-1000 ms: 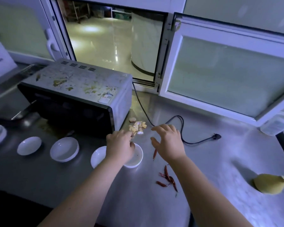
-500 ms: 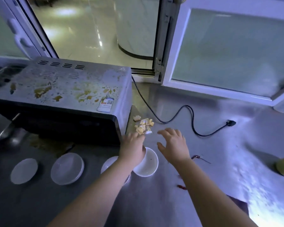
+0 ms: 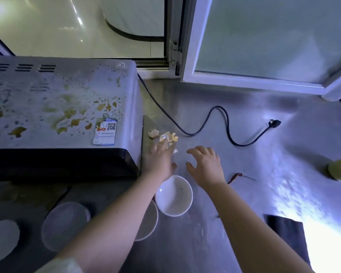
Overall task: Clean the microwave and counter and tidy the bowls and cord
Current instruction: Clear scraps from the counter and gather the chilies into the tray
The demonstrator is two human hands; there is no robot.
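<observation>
Food scraps are seen on the counter beside the microwave's R side, touched by the L hand's straight fingers, nothing gripped. R hand, spread & empty, is held slightly farther off; the bowl is placed behind both, twd front edge.

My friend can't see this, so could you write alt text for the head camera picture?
A person's left hand reaches onto yellow food scraps on a steel counter beside a stained microwave, the right hand open beside it. White bowls sit nearer the person; a black cord lies unplugged behind.
</observation>
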